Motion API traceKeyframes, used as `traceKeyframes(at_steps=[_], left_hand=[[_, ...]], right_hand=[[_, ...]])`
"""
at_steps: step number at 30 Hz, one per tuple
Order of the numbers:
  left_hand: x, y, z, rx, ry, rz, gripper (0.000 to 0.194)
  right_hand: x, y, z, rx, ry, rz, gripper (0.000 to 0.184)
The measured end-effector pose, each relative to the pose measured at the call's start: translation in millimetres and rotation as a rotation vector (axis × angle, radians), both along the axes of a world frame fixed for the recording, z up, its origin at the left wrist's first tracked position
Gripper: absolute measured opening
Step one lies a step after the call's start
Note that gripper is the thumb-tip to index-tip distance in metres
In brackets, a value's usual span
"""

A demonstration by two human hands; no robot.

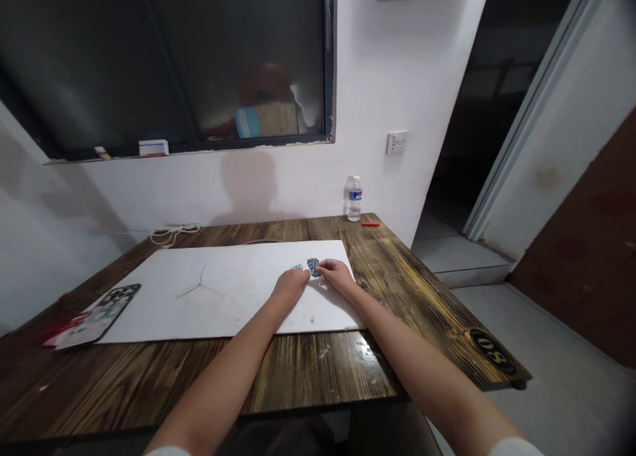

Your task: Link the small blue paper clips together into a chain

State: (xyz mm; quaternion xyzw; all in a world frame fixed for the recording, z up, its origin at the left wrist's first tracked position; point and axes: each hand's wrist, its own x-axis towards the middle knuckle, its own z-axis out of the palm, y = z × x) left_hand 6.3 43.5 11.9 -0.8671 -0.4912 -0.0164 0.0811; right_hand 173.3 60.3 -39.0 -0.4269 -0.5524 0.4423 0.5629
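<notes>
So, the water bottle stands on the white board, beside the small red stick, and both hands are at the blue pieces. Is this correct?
Not quite: the head view shows the water bottle standing on the wooden table, behind the white board, not on it. The rest is right.

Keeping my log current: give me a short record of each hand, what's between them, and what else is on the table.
left hand: resting on a white board, next to a small blue-printed piece
right hand: fingertips at a larger blue-printed piece
surface: wooden table
also there: water bottle, red stick, coiled white cord, phone case
</notes>
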Motion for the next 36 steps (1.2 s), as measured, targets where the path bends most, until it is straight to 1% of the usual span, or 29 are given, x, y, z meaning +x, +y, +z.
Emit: traceKeyframes(at_steps=[8,13,18,23,27,32,36], left_hand=[[-1,2,-4.3,-0.015,-0.027,-0.001,0.029],[0,4,-8.3,0.000,-0.027,0.000,0.027],[-1,3,-8.9,0.020,-0.062,0.002,0.025],[-3,4,-10.1,0.041,-0.145,0.011,0.023],[-3,7,-14.4,0.060,-0.205,0.040,0.025],[-1,9,-18.5,0.077,-0.340,0.127,0.029],[-2,11,-19.1,0.121,-0.480,0.142,0.028]], right_hand=[[0,0,-0.2,0.007,0.002,0.000,0.023],[0,2,-1.1,0.010,0.004,-0.005,0.021],[0,1,-0.5,0.000,0.022,0.000,0.022],[0,1,1.8,-0.017,0.054,-0.013,0.024],[2,2,1.6,-0.016,0.081,-0.023,0.027],[3,4,-1.1,-0.014,0.103,-0.030,0.028],[3,5,-0.9,-0.018,0.131,-0.025,0.029]])
